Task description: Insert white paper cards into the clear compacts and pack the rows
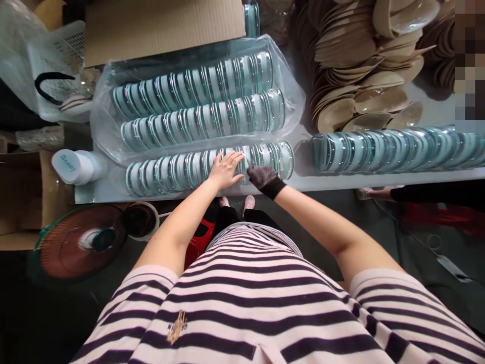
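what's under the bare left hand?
The near row of round glassy pieces, which shows on either side of the left hand. The part directly beneath the hand is covered, so I can't see how those pieces sit.

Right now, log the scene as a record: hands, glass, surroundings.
left hand: bare, fingers spread on near glass row
right hand: striped glove, fingers curled at the same row
far glass rows: two, clear plastic around them
right glass row: separate, on table
tan stacks: behind right glass row
fan: left of the person
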Demonstrator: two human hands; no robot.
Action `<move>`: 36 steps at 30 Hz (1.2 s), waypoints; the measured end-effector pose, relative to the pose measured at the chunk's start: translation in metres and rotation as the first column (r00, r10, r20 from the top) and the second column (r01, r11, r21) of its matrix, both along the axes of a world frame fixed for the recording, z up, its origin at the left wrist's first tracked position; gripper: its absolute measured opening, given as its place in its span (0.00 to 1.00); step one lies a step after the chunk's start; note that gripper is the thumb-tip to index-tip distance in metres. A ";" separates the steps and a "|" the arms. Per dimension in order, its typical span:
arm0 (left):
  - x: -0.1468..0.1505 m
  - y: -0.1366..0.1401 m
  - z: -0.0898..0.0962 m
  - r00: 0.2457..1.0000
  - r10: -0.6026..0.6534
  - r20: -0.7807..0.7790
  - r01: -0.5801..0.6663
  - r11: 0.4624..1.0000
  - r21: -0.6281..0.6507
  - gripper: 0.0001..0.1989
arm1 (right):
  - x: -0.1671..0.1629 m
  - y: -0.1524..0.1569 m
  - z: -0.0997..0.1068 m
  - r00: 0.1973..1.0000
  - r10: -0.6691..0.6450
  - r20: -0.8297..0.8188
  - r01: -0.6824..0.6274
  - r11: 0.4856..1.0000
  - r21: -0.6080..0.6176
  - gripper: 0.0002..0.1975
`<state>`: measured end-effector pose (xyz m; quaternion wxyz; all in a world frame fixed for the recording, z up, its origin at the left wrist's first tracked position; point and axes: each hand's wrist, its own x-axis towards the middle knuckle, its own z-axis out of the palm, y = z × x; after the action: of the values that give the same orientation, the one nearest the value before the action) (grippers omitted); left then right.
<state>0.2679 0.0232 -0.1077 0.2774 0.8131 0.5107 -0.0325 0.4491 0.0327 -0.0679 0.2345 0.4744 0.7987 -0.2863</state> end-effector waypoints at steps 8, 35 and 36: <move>-0.002 0.000 -0.001 1.000 0.010 -0.008 -0.010 1.000 -0.010 0.36 | 0.018 -0.071 -0.031 0.999 -0.038 0.038 0.044 0.986 -0.160 0.18; 0.073 -0.003 0.002 0.998 0.056 -0.015 -0.056 0.998 0.014 0.32 | 0.064 0.029 -0.003 0.994 -0.113 0.015 0.111 0.992 0.066 0.17; 0.073 -0.003 0.002 0.998 0.057 -0.014 -0.057 0.998 0.015 0.32 | 0.068 0.008 -0.008 0.988 -0.154 0.020 0.153 0.987 0.046 0.18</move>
<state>0.3406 0.0201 -0.1058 0.2688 0.8000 0.5358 -0.0268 0.5169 0.0406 -0.0762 0.2107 0.5428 0.7632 -0.2801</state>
